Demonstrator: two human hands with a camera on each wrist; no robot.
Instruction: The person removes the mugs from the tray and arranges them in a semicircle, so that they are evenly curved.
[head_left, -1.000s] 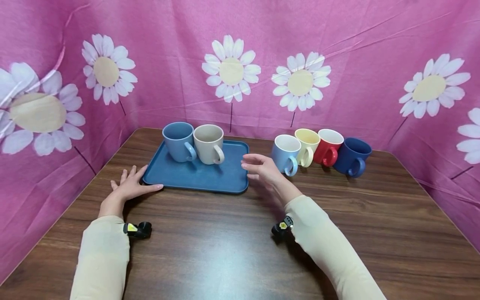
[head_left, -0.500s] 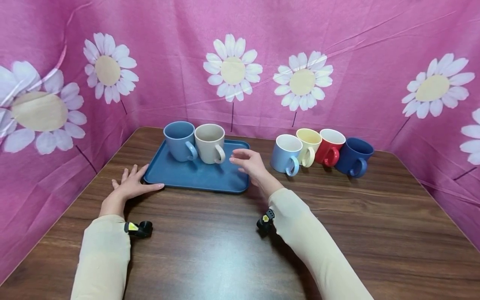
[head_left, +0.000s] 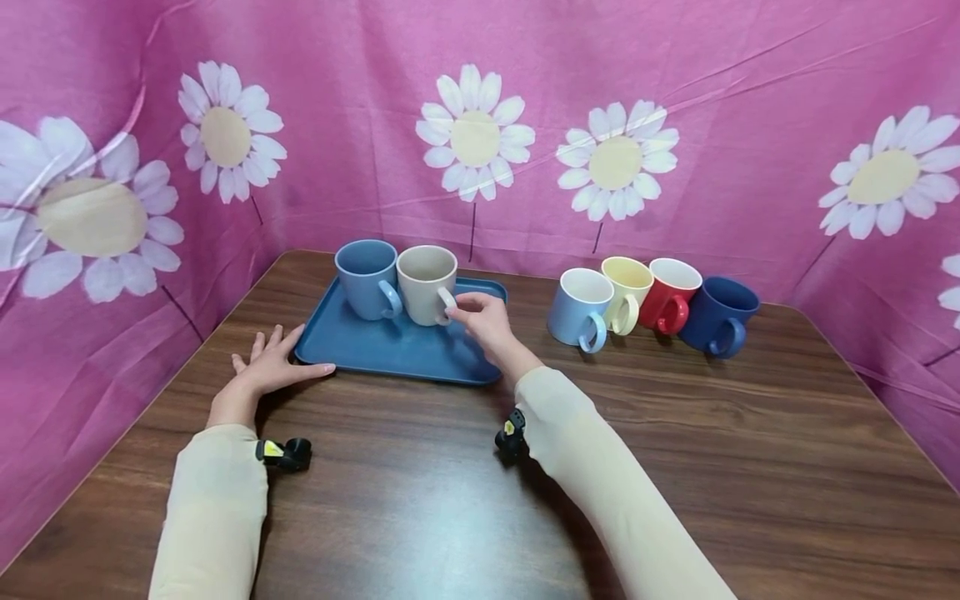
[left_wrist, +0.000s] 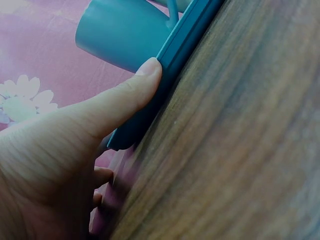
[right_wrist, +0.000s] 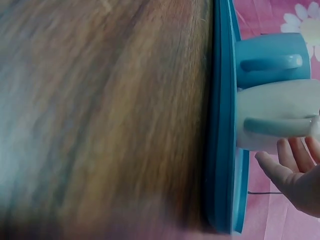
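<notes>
A blue tray lies on the wooden table, bearing a grey-blue mug and a beige mug side by side at its back. At the tray's front left corner, my left hand spreads its fingers. The left thumb lies against the rim in the left wrist view. My right hand reaches over the tray's right part, fingertips right at the beige mug's handle. In the right wrist view the right thumb stands apart from that handle, the other fingers just below it.
Right of the tray stands a row of mugs: light blue, yellow, red and dark blue. Their handles face forward and right. A pink cloth with printed daisies hangs behind the table.
My right hand has moved left from beside the light blue mug, over the tray's right edge, to the beige mug's handle. My left hand keeps its place at the tray corner.
</notes>
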